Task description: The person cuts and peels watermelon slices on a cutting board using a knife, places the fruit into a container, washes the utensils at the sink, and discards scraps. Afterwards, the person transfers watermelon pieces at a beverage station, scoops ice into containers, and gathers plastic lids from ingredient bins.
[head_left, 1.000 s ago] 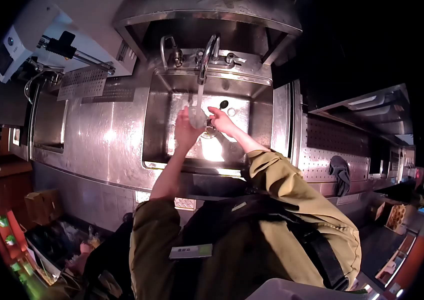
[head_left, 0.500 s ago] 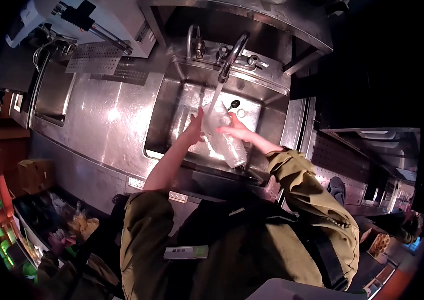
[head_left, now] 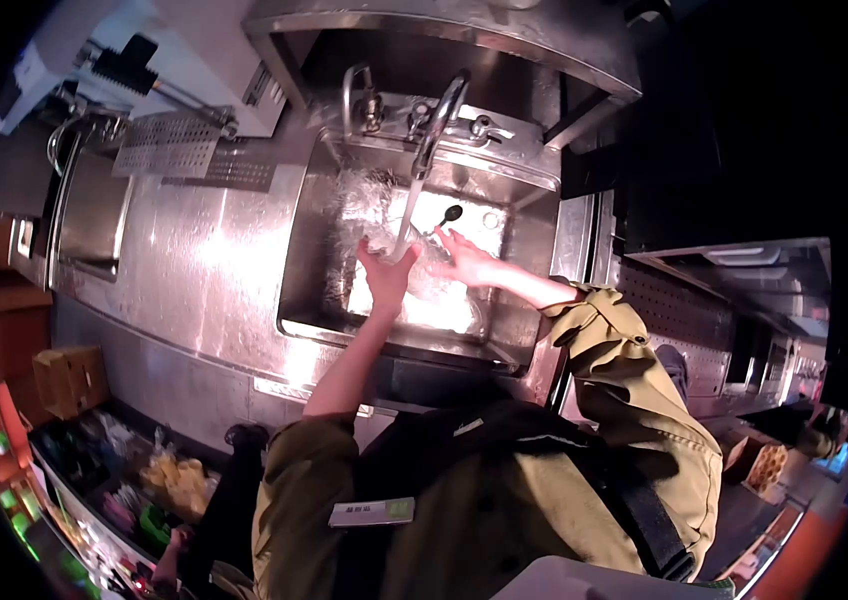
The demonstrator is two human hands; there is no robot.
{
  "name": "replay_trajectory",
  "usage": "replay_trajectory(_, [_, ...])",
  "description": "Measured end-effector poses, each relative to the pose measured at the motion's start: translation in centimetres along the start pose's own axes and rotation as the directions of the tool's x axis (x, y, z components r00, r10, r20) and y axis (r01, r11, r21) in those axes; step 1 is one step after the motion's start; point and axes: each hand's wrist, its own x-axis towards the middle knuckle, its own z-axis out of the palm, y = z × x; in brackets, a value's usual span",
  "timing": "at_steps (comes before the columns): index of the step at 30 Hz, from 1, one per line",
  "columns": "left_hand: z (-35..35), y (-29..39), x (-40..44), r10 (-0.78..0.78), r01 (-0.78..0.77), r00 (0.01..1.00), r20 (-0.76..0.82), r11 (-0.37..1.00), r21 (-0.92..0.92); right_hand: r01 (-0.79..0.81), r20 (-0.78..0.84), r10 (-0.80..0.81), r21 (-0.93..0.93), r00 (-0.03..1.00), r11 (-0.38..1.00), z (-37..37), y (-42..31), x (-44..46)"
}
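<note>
Water runs from the curved faucet (head_left: 441, 120) into the steel sink (head_left: 309, 290). Beneath the stream, my left hand (head_left: 387, 278) curves its fingers and thumb round a clear container (head_left: 372, 205), which tilts toward the sink's back left; its outline is blurred by water and glare. My right hand (head_left: 469, 263) is to the right of the stream with its fingers spread, close to the container's side and holding nothing visible. A small dark spoon-like utensil (head_left: 452, 214) lies in the sink just beyond my right fingertips.
A steel shelf (head_left: 464, 30) overhangs the sink's back. Perforated metal sheets (head_left: 169, 145) lie on the left counter (head_left: 184, 270), beside a second basin (head_left: 92, 215). Cardboard box (head_left: 71, 380) stands at lower left. A co-worker's hand (head_left: 179, 540) shows at the bottom left.
The clear container has swung from pointing toward the lower right to the sink's back left. My right hand has come off it, fingers spreading. The camera view has shifted slightly.
</note>
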Motion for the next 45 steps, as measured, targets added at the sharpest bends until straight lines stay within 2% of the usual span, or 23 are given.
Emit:
replay_trajectory(2, [-0.2,2.1,-0.4,0.326,-0.323,0.945,0.004,0.934,0.150,0.050,-0.391,-0.034,0.029,0.920,0.998,-2.8,-1.0,-0.5])
replay_trajectory(3, [-0.1,3.9,-0.9,0.419,-0.411,0.906,0.053,0.843,0.347,0.063,-0.650,-0.142,-0.144,0.746,0.988,-3.9,-0.4,0.3])
replay_trajectory(5, [-0.1,2.7,0.4,0.578,-0.610,0.785,0.221,0.663,0.434,-0.005,-0.846,-0.337,-0.372,0.413,0.928,-7.7,-0.4,0.5])
replay_trajectory(6, [0.0,2.1,1.2,0.625,-0.662,0.739,0.251,0.607,0.440,-0.111,-0.867,-0.343,-0.405,0.363,0.907,-9.3,-0.3,0.7])
replay_trajectory(9, [0.2,2.8,2.4,0.682,-0.751,0.650,0.335,0.513,0.414,-0.187,-0.888,-0.159,-0.260,0.431,0.947,-11.6,2.4,3.8])
replay_trajectory(11, [0.5,3.1,3.1,0.683,-0.785,0.619,0.388,0.518,0.341,-0.120,-0.747,0.045,-0.047,0.663,0.992,-13.1,2.4,3.9])
replay_trajectory(14, [0.3,2.9,3.2,0.667,-0.730,0.683,0.297,0.623,0.280,-0.225,-0.743,0.189,0.053,0.642,0.973,-12.8,0.6,3.5])
replay_trajectory(15, [0.3,2.8,3.1,0.656,-0.711,0.703,0.273,0.658,0.248,-0.192,-0.603,0.212,0.099,0.769,0.976,-13.0,-0.6,3.4])
replay_trajectory(17, [-0.9,4.5,3.0,0.498,-0.517,0.856,0.139,0.814,0.264,-0.008,-0.580,0.199,0.314,0.790,0.949,-11.0,-2.3,5.0])
replay_trajectory(18, [-1.7,2.6,4.5,0.500,-0.501,0.865,0.037,0.857,0.121,0.009,-0.548,0.201,0.356,0.812,0.934,-10.5,-2.0,4.5])
replay_trajectory(20, [-4.4,2.0,4.8,0.111,-0.104,0.994,0.016,0.967,-0.234,0.188,-0.540,0.018,0.324,0.841,0.927,-10.7,-1.9,-0.3])
replay_trajectory(22, [-6.0,1.0,4.0,-0.267,0.348,0.936,0.228,0.793,-0.500,0.249,-0.516,-0.046,0.332,0.855,0.910,-8.9,1.0,-3.1])
replay_trajectory(24, [-4.4,-0.5,3.6,-0.404,0.521,0.854,0.329,0.654,-0.548,0.278,-0.495,-0.071,0.359,0.866,0.891,-7.2,2.2,-9.9])
replay_trajectory(25, [-2.6,1.5,0.4,-0.370,0.463,0.885,0.282,0.628,-0.626,0.320,-0.487,-0.106,0.380,0.867,0.868,-6.0,3.5,-13.4])
replay_trajectory(26, [-3.1,-1.8,2.3,-0.300,0.600,0.795,0.527,0.509,-0.617,0.321,-0.448,-0.097,0.457,0.889,0.830,-4.8,5.5,-16.5])
replay_trajectory(30, [2.1,-0.5,-1.7,-0.482,0.618,0.771,0.415,0.410,-0.671,0.230,-0.354,0.066,0.728,0.933,0.646,-2.1,13.8,-31.4])
replay_trajectory(31, [2.4,-1.3,-1.3,-0.484,0.716,0.619,0.618,0.025,-0.698,0.239,-0.397,0.135,0.755,0.908,0.610,-1.8,15.7,-35.1])
replay_trajectory(33, [3.4,-4.2,-0.6,-0.219,0.825,0.530,0.819,-0.089,-0.558,0.240,-0.423,0.206,0.781,0.882,0.576,-1.3,22.3,-40.3])
replay_trajectory(37, [7.8,-2.3,-9.9,-0.162,0.528,0.847,0.507,0.373,-0.763,0.295,-0.464,0.176,0.769,0.868,0.567,-3.9,36.1,-50.8])
replay_trajectory(39, [10.1,-0.5,-14.8,-0.113,0.356,0.930,0.351,0.521,-0.776,0.129,-0.471,0.369,0.738,0.801,0.662,-6.6,40.8,-57.8])
replay_trajectory(42, [14.1,2.6,-22.0,-0.002,0.156,0.979,0.203,0.644,-0.749,0.340,-0.556,0.639,0.831,0.531,0.441,-5.5,57.5,-65.2])
replay_trajectory(44, [16.5,4.9,-26.2,0.084,0.072,0.982,0.171,0.668,-0.741,0.160,-0.567,0.803,0.823,0.181,0.545,-4.0,65.3,-69.2])
replay_trajectory(45, [17.7,5.9,-28.6,0.127,0.060,0.973,0.191,0.663,-0.747,-0.001,-0.587,0.802,0.807,0.112,0.591,-3.2,68.3,-70.6])
